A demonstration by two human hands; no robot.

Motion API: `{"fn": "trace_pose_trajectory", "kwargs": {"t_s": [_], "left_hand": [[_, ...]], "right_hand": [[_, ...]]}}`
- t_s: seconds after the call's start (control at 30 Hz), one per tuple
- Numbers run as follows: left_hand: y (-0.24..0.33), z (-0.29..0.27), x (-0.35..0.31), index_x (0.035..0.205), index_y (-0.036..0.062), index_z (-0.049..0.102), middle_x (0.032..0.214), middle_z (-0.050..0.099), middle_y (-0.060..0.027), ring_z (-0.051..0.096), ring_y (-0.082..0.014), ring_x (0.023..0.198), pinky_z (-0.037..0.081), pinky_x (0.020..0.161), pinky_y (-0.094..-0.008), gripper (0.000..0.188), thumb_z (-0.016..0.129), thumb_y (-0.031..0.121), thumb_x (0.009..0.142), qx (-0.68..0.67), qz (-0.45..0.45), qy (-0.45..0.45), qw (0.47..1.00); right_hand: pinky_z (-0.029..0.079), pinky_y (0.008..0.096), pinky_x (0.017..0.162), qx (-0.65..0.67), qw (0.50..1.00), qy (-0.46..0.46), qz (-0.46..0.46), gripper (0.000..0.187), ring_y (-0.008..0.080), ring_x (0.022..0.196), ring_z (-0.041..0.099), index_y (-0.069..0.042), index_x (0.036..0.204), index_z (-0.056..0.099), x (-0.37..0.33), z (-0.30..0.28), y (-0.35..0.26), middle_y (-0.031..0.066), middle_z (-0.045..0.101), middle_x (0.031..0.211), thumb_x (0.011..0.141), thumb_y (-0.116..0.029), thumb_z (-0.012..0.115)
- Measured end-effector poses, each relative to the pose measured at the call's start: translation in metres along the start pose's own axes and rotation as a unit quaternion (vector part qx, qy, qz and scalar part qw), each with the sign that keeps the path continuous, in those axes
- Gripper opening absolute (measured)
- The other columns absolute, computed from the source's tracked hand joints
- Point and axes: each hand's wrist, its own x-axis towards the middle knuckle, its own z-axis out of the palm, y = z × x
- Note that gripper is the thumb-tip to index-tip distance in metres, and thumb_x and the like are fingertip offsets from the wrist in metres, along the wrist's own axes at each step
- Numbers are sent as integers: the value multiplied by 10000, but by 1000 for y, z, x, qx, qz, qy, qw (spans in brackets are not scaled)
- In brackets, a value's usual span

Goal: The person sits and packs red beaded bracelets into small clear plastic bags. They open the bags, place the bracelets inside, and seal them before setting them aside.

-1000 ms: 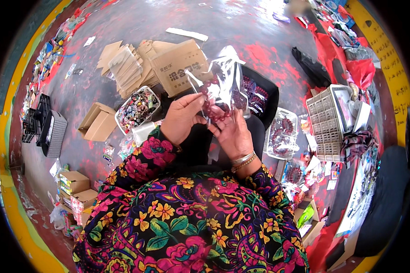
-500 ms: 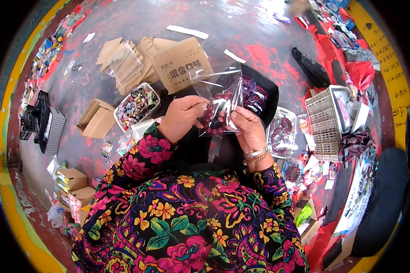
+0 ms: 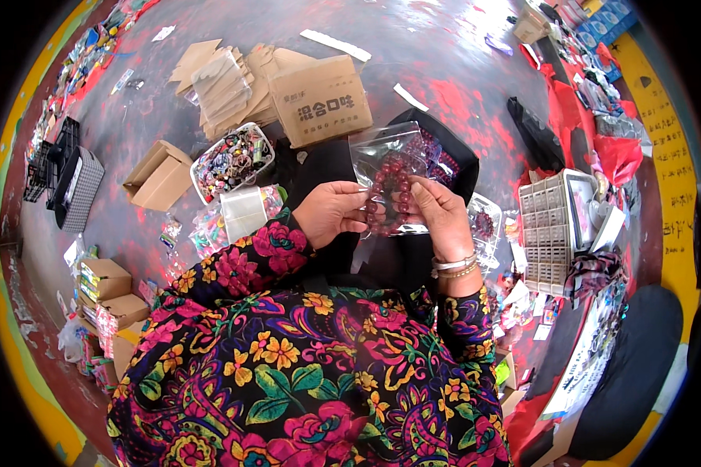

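Observation:
Between my hands hangs a clear plastic bag (image 3: 364,156), and a dark red beaded bracelet (image 3: 390,185) lies within its outline. The beads look to be inside the bag, though glare on the film makes this hard to confirm. My left hand (image 3: 333,213) pinches the bag's left edge near the lower beads. On the other side my right hand (image 3: 442,215) has thumb and fingers closed on the bag by the beads. Just beyond stands a black box (image 3: 466,167) with dark purple and red beaded pieces in clear wrapping inside.
At front left are a white basket of small colourful items (image 3: 269,166) and an open cardboard box (image 3: 160,177). Flattened cartons (image 3: 234,89) and a brown carton (image 3: 319,101) lie ahead. A white plastic crate (image 3: 544,233) stands right, behind a clear tray (image 3: 487,218).
The bag has shifted slightly right, and more of the bracelet shows as a loop in it. My left hand has moved down and right. The whole view has turned a little.

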Motion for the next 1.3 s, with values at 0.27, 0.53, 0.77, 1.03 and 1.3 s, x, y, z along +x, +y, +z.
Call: {"fn": "trace_pose_trajectory", "kwargs": {"t_s": [0.27,0.53,0.77,1.03,1.3], "left_hand": [[-11,5,-4,924,-8,601,812,629,-59,615,-122,701,533,577,-229,120,580,71,836,56,25,-23,998],[-9,5,-6,1013,39,542,967,602,-69,608,-175,862,531,748,-312,173,563,38,841,-122,-107,-59,985],[-19,13,-8,1035,41,527,1043,602,-132,603,-233,970,533,766,-304,183,549,44,854,-226,-123,-118,959],[-26,8,-4,1073,30,524,1079,592,-170,591,-267,1004,538,727,-259,207,532,63,869,-213,-137,-119,960],[-23,8,-4,1063,21,529,1107,582,-172,585,-289,1022,532,698,-247,198,526,57,868,-207,-131,-118,962]], "right_hand": [[495,225,595,-3,999,-36,12,212,111,715,615,18,998,609,12,-11,-23,60,646,837,877,-148,557],[407,173,508,-146,989,-24,-30,86,53,578,536,14,815,642,22,9,-42,11,616,699,807,-52,588],[446,360,525,-535,819,-75,-194,163,296,572,576,-48,743,622,26,28,-80,133,584,620,737,-211,623],[457,423,598,-542,783,-152,-263,130,357,681,581,-65,835,623,33,30,-89,168,592,699,790,-160,547],[429,335,540,-486,847,-160,-143,281,251,573,569,-47,1018,575,24,25,-107,131,577,653,741,-81,610]]}}
